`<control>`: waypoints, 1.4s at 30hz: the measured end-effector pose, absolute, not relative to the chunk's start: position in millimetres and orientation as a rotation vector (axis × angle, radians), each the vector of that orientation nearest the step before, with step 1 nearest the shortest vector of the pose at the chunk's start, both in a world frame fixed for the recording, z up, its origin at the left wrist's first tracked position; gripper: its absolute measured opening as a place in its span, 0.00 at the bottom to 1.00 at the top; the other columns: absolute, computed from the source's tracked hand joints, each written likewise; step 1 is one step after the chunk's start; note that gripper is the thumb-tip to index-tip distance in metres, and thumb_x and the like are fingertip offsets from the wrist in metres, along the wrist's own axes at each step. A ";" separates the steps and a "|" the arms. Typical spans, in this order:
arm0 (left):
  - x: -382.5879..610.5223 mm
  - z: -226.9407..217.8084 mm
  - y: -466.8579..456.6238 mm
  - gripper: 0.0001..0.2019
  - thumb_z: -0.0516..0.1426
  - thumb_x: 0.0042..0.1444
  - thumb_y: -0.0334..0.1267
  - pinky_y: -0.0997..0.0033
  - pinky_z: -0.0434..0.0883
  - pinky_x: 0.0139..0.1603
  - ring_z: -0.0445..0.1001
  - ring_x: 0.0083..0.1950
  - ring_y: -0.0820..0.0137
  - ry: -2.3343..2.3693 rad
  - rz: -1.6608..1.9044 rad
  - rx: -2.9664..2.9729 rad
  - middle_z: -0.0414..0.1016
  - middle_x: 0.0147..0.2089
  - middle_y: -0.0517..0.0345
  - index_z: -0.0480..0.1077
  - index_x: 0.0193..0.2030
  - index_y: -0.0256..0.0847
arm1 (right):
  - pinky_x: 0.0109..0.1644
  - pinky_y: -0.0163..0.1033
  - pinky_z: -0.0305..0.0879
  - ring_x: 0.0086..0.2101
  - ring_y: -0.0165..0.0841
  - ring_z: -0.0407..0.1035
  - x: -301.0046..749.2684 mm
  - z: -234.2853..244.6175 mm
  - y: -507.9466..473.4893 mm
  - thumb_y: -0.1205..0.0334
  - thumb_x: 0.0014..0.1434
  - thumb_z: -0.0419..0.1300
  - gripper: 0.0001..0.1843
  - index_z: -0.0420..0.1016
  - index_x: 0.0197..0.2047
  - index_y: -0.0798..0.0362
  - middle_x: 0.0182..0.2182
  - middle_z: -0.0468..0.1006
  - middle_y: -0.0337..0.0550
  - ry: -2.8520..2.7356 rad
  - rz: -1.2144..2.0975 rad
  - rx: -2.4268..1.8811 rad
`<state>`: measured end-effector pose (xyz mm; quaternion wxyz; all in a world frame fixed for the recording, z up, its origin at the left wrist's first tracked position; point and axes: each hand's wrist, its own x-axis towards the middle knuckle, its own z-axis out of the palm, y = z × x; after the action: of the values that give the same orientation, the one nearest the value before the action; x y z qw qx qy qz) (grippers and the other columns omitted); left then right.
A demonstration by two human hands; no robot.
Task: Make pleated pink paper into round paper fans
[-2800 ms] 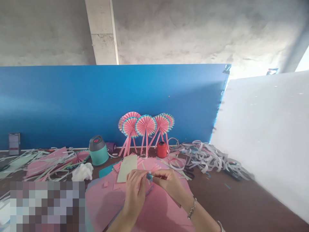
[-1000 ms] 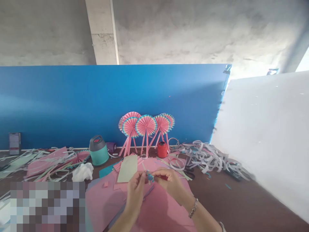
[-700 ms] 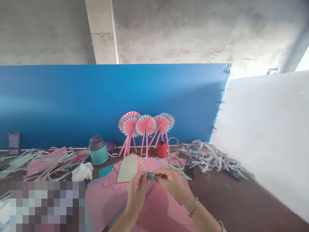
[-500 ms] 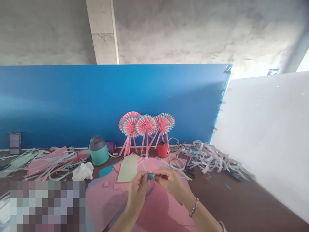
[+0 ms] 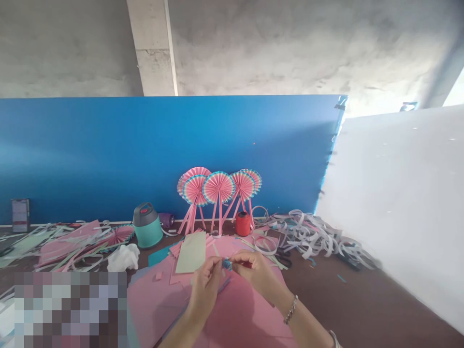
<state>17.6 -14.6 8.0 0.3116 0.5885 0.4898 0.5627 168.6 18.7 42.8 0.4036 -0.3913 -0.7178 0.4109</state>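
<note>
Blue paper (image 5: 226,264) — left hand (image 5: 205,290), right hand (image 5: 259,278)

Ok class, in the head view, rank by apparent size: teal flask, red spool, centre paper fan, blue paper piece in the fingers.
Centre paper fan, teal flask, red spool, blue paper piece. The piece is nearest the camera, so its true size is unsure.

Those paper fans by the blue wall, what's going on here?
A person is pinching a small blue paper piece between their left hand and right hand, above pink paper sheets. Behind, pink paper fans on sticks stand against the blue wall, near a red spool and a heap of paper strips.
</note>
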 end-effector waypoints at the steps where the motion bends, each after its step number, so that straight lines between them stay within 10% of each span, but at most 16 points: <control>1: 17.4 8.3 -14.5 0.16 0.50 0.59 0.48 0.70 0.65 0.39 0.70 0.36 0.66 1.282 1.488 1.545 0.74 0.32 0.56 0.72 0.34 0.40 | 0.35 0.35 0.65 0.29 0.33 0.70 168.8 42.7 18.8 0.63 0.48 0.57 0.08 0.79 0.26 0.52 0.26 0.77 0.40 -1.815 1.036 -0.988; 42: 3.0 21.4 -6.2 0.13 0.60 0.44 0.47 0.70 0.65 0.33 0.69 0.27 0.69 1.149 1.275 1.326 0.73 0.22 0.56 0.73 0.21 0.38 | 0.33 0.33 0.63 0.31 0.32 0.70 173.6 42.5 14.7 0.71 0.50 0.57 0.13 0.83 0.32 0.49 0.29 0.78 0.41 -2.077 0.942 -0.973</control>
<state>3.0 -6.2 21.4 0.4672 0.5406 0.4685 0.5197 173.6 14.7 42.5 0.3249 -0.3710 -0.7923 0.3593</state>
